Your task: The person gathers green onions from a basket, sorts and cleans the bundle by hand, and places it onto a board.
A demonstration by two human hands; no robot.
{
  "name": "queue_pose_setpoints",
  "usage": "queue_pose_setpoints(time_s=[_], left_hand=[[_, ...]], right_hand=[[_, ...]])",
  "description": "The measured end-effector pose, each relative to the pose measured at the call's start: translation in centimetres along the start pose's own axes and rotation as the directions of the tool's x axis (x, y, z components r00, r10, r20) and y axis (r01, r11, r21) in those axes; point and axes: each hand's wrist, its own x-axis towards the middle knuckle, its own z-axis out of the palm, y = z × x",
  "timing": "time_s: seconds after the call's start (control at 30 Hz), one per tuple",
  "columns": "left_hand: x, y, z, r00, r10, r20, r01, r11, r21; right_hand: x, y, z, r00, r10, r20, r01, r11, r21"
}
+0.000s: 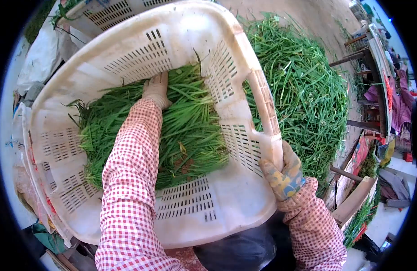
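Note:
A large white plastic basket [244,183] with slotted walls is tilted toward me. Long, thin greens that look like chives [192,113] lie in bundles across its bottom. My left hand [157,89] reaches deep inside and rests on these greens near the far wall, its fingers stretched out; the fingertips are partly hidden. In a patterned glove, my right hand [283,174] is closed around the basket's right rim, below the handle opening. Both arms wear red-and-white checked sleeves.
Right of the basket lies a big heap of loose greens [303,95] on the floor. Another slotted basket [111,16] stands beyond it. A wooden bench [382,81] is at the far right, with a wooden plank [355,201] nearer me.

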Motion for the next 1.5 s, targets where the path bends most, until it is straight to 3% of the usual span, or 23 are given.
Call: queue_pose_setpoints(time_s=[0.13, 0.2, 0.27, 0.43, 0.53, 0.6, 0.67, 0.8, 0.87, 0.93, 1.0, 1.13, 1.27, 1.33, 1.4, 1.5], left_hand=[[0.0, -1.0, -0.9, 0.984, -0.046, 0.172, 0.081, 0.975, -0.205], [0.1, -0.8, -1.2, 0.985, -0.071, 0.157, 0.105, 0.97, -0.221], [0.6, -0.3, -1.6, 0.941, -0.078, 0.328, 0.138, 0.977, -0.162], [-1.3, 0.9, -1.2, 0.97, -0.038, 0.24, 0.076, 0.985, -0.153], [-5.1, 2.3, 0.7, 0.996, -0.086, 0.014, 0.087, 0.979, -0.186], [-6.2, 2.9, 2.3, 0.995, -0.099, -0.029, 0.09, 0.973, -0.213], [-6.0, 2.8, 3.2, 0.991, -0.115, -0.069, 0.095, 0.965, -0.245], [-3.6, 1.9, 1.3, 0.999, -0.024, -0.041, 0.018, 0.988, -0.154], [-3.1, 1.9, -0.1, 0.995, 0.104, 0.005, -0.103, 0.978, 0.179], [-1.9, 1.1, -1.3, 0.987, 0.127, 0.101, -0.146, 0.965, 0.215], [0.4, -0.1, 0.0, 0.969, 0.11, 0.222, -0.089, 0.991, -0.103], [2.9, -1.3, 1.8, 0.943, 0.126, 0.307, -0.049, 0.968, -0.246], [1.2, -0.3, 0.1, 0.936, 0.064, 0.345, 0.027, 0.967, -0.253], [-0.1, 0.3, -0.3, 0.947, 0.038, 0.319, 0.052, 0.962, -0.27], [-1.6, 1.1, 0.2, 0.982, 0.013, 0.19, 0.011, 0.992, -0.129], [-4.5, 2.2, 1.8, 0.999, -0.031, -0.009, 0.029, 0.988, -0.151]], right_hand=[[-0.1, -1.0, 0.2, 1.0, 0.025, 0.0, -0.025, 0.998, 0.063], [0.0, -0.7, 0.3, 1.0, 0.018, 0.008, -0.018, 0.996, 0.085], [0.1, -0.6, 0.1, 1.0, 0.006, 0.028, -0.009, 0.996, 0.09], [0.0, -0.6, 0.2, 0.999, 0.02, 0.029, -0.022, 0.996, 0.081], [-0.1, -0.7, 0.3, 1.0, 0.002, 0.002, -0.002, 0.992, 0.128], [-0.1, -1.0, 0.1, 1.0, 0.019, 0.009, -0.019, 0.999, 0.047], [-0.1, -0.8, 0.4, 1.0, 0.01, 0.003, -0.011, 0.996, 0.088], [0.2, -0.9, -0.1, 1.0, -0.022, 0.0, 0.022, 0.999, -0.027], [0.0, -1.3, 0.2, 1.0, 0.004, -0.015, -0.004, 1.0, -0.023], [0.0, -0.9, 0.2, 1.0, 0.012, -0.016, -0.011, 1.0, 0.029], [0.1, -0.8, 0.1, 1.0, 0.022, -0.016, -0.021, 0.997, 0.067], [0.1, -0.3, -0.2, 0.999, 0.013, 0.041, -0.014, 1.0, 0.02], [0.2, -1.3, 0.2, 0.999, 0.014, 0.047, -0.018, 0.996, 0.087], [0.1, -1.7, 0.3, 0.999, 0.013, 0.041, -0.016, 0.997, 0.081], [0.1, -1.9, 0.2, 0.996, 0.062, 0.056, -0.067, 0.994, 0.084], [0.2, -1.7, 0.2, 0.997, 0.048, 0.067, -0.053, 0.996, 0.078]])
